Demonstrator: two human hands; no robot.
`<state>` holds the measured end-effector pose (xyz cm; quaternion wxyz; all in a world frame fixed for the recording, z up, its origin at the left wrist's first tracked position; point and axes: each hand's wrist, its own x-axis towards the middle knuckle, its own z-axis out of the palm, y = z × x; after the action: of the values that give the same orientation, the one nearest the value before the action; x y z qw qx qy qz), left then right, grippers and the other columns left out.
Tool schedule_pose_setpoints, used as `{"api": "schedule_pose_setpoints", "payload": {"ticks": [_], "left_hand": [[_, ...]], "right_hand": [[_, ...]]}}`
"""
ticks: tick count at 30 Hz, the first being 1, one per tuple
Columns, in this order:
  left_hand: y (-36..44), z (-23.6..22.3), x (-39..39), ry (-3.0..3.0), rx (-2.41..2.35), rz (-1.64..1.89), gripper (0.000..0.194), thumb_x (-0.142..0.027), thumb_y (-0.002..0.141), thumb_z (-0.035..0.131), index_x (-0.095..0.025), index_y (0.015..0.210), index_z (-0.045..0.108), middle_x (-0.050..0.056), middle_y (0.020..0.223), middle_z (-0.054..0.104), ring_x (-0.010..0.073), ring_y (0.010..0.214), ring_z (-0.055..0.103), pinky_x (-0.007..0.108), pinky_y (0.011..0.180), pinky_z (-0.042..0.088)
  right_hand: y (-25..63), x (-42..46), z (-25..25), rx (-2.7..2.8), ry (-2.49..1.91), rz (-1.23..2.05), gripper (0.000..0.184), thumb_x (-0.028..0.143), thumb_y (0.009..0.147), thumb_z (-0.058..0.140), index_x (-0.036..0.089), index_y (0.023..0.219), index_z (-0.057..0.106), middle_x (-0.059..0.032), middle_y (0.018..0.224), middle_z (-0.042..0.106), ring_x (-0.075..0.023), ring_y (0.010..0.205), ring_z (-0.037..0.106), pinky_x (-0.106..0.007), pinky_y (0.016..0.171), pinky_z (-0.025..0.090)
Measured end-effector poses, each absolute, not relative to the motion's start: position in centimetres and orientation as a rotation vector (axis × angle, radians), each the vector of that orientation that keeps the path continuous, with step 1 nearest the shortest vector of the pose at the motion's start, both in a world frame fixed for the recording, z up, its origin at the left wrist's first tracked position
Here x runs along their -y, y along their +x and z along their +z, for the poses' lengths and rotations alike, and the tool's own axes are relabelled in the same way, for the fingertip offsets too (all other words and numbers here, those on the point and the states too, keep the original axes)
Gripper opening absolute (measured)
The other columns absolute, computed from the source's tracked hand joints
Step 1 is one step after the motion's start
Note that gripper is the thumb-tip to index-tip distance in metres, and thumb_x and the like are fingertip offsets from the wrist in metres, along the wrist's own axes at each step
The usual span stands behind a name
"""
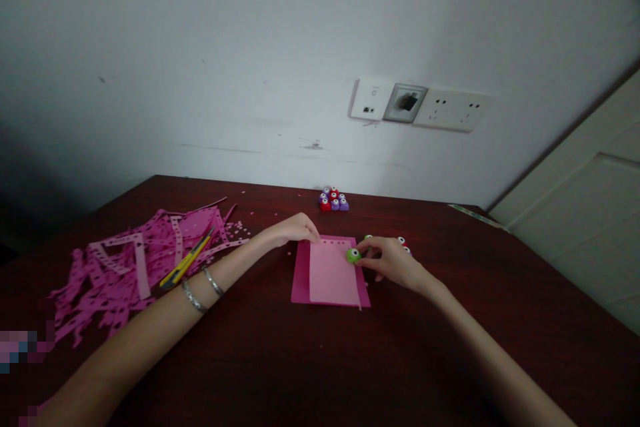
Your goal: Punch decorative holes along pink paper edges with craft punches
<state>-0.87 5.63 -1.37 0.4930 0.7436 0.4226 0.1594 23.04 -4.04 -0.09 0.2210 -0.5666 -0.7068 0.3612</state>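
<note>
A light pink sheet of paper lies over a darker pink sheet on the table. Dark punched-looking marks run along its top edge. My left hand is closed, its fingertips at the light sheet's top left corner. Between the thumb and fingers of my right hand is a small green craft punch, at the sheet's right edge. More small punches, among them a red one, are partly hidden behind that hand.
Pink paper scraps with punched holes are heaped on the left, with a yellow utility knife on them. Red and purple punches stand stacked near the wall. Wall sockets are above the dark wooden table.
</note>
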Motion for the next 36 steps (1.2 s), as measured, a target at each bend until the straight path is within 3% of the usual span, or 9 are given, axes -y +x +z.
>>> {"api": "schedule_pose_setpoints", "payload": {"ticks": [12, 17, 19, 23, 26, 31, 36], "left_hand": [[1.1, -2.0, -3.8, 2.172, -1.214, 0.333, 0.012, -0.027, 0.060, 0.063, -0.015, 0.060, 0.061, 0.002, 0.062, 0.060, 0.0154, 0.063, 0.054, 0.027, 0.061, 0.037], [1.2, -1.8, -3.2, 2.402, -1.377, 0.370, 0.028, -0.035, 0.058, 0.067, -0.018, 0.078, 0.059, 0.005, 0.081, 0.059, 0.0226, 0.081, 0.052, 0.035, 0.075, 0.035], [1.3, -1.7, -3.0, 2.457, -1.362, 0.369, 0.026, -0.033, 0.060, 0.065, -0.018, 0.080, 0.058, 0.006, 0.085, 0.058, 0.0232, 0.083, 0.051, 0.035, 0.075, 0.034], [1.6, -1.4, -2.6, 2.431, -1.276, 0.336, 0.007, -0.021, 0.061, 0.060, -0.017, 0.067, 0.058, 0.004, 0.075, 0.059, 0.0183, 0.072, 0.052, 0.032, 0.069, 0.035], [1.9, -1.2, -2.5, 2.334, -1.249, 0.374, 0.005, -0.018, 0.059, 0.060, -0.017, 0.064, 0.058, 0.003, 0.070, 0.059, 0.0153, 0.066, 0.052, 0.028, 0.062, 0.035], [2.2, -0.7, -2.3, 2.199, -1.199, 0.504, 0.013, -0.028, 0.067, 0.058, -0.015, 0.066, 0.059, 0.002, 0.065, 0.059, 0.0115, 0.059, 0.050, 0.024, 0.053, 0.033], [2.9, 0.1, -2.1, 2.114, -1.147, 0.491, 0.031, -0.037, 0.078, 0.048, -0.015, 0.059, 0.058, 0.001, 0.055, 0.055, 0.0091, 0.052, 0.046, 0.023, 0.052, 0.032]], "right_hand": [[23.2, 3.9, -1.2, 2.027, -1.550, 1.001, 0.028, 0.035, 0.076, 0.061, 0.015, 0.095, 0.063, -0.0018, 0.071, 0.060, -0.0092, 0.049, 0.057, -0.018, 0.035, 0.049], [23.1, 3.9, -1.1, 2.024, -1.557, 1.000, 0.029, 0.036, 0.076, 0.061, 0.015, 0.095, 0.063, -0.0016, 0.071, 0.059, -0.0082, 0.049, 0.056, -0.016, 0.035, 0.049], [23.1, 3.9, -1.0, 2.026, -1.558, 1.003, 0.030, 0.036, 0.075, 0.062, 0.015, 0.096, 0.063, -0.0016, 0.071, 0.059, -0.0084, 0.050, 0.056, -0.016, 0.035, 0.049], [23.2, 4.0, -0.3, 1.987, -1.557, 1.021, 0.036, 0.039, 0.073, 0.064, 0.016, 0.101, 0.061, -0.0050, 0.082, 0.061, -0.0105, 0.056, 0.058, -0.017, 0.034, 0.050], [23.4, 4.0, 0.3, 1.917, -1.537, 1.051, 0.037, 0.044, 0.074, 0.061, 0.014, 0.097, 0.060, -0.0066, 0.084, 0.063, -0.0125, 0.062, 0.059, -0.017, 0.034, 0.050], [23.5, 3.8, 0.0, 1.717, -1.703, 1.205, 0.041, 0.054, 0.078, 0.051, 0.013, 0.074, 0.055, -0.0050, 0.065, 0.063, -0.0089, 0.044, 0.056, -0.016, 0.030, 0.045], [23.3, 3.7, -0.6, 1.648, -1.777, 1.361, 0.052, 0.063, 0.076, 0.047, 0.013, 0.067, 0.055, -0.0058, 0.052, 0.063, -0.0071, 0.034, 0.051, -0.014, 0.027, 0.037]]}}
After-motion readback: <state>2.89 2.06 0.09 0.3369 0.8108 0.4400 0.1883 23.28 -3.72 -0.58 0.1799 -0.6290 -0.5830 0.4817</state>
